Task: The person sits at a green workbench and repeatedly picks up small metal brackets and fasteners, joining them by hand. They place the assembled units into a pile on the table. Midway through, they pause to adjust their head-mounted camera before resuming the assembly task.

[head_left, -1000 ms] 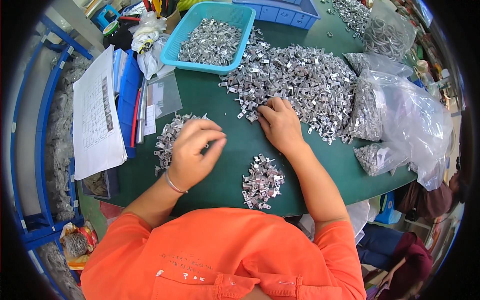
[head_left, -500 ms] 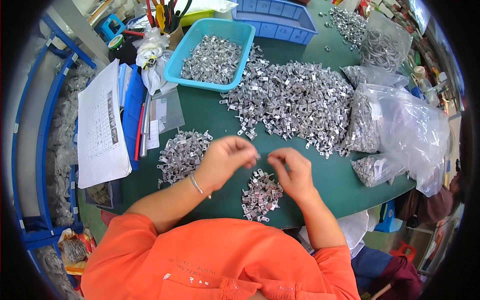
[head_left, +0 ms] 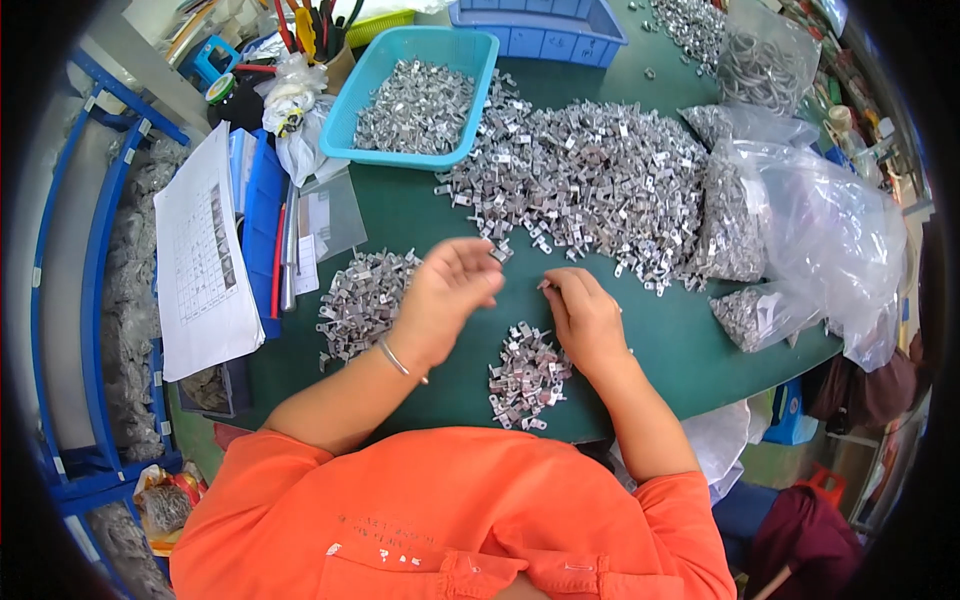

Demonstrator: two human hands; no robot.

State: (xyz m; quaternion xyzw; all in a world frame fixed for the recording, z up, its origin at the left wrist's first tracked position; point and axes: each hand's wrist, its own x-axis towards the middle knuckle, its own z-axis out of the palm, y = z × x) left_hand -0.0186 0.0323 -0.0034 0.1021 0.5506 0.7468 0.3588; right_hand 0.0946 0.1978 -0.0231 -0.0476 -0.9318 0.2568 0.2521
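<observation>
My left hand (head_left: 445,300) is over the green table with its thumb and fingers apart, nothing visible between them. Its fingertips come close to a loose metal bracket (head_left: 500,251) at the edge of the big heap. My right hand (head_left: 588,318) pinches a small metal bracket (head_left: 544,285) between thumb and forefinger; only its tip shows. Just below that hand lies a small pile of brackets (head_left: 527,378). Beside my left forearm is another pile of bent metal brackets (head_left: 368,305). Beyond both hands spreads the large heap of silver brackets (head_left: 590,185).
A turquoise basket (head_left: 487,110) of metal parts and a blue tray (head_left: 540,42) stand at the back. Plastic bags of parts (head_left: 735,225) line the right side. Papers (head_left: 205,260) and a blue file holder (head_left: 262,230) are at left, near blue shelving (head_left: 95,250).
My left hand's fingers have spread, and it has moved away from my right hand. The small piece seen at its fingertips no longer shows there. My right hand stays near the small pile.
</observation>
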